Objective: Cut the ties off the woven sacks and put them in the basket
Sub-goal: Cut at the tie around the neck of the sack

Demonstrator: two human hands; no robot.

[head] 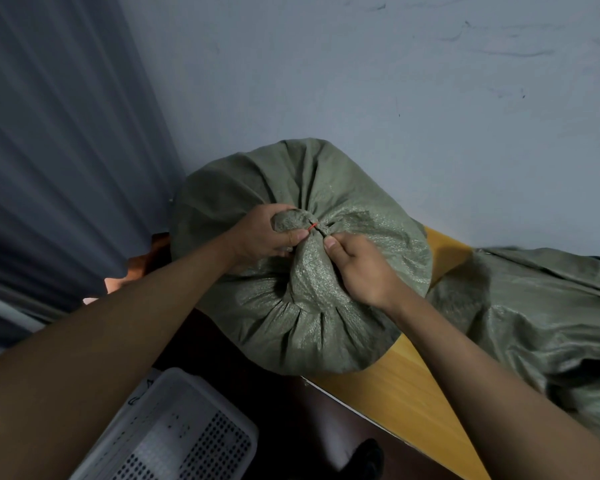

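Observation:
A full green woven sack [326, 188] stands on the wooden table [388, 386] against the wall, its mouth bunched into a neck on top. A thin red tie [312, 226] rings that neck. My left hand [262, 237] grips the gathered neck of the sack just left of the tie. My right hand [357, 263] pinches the sack fabric right beside the tie, thumb pointing at it. A white perforated plastic basket [174, 434] sits low at the bottom left, below the table.
A second green woven sack [534, 320] lies slumped on the table to the right. A grey curtain [59, 150] hangs at the left and a pale wall [395, 81] stands behind the sacks. The dark floor shows beside the basket.

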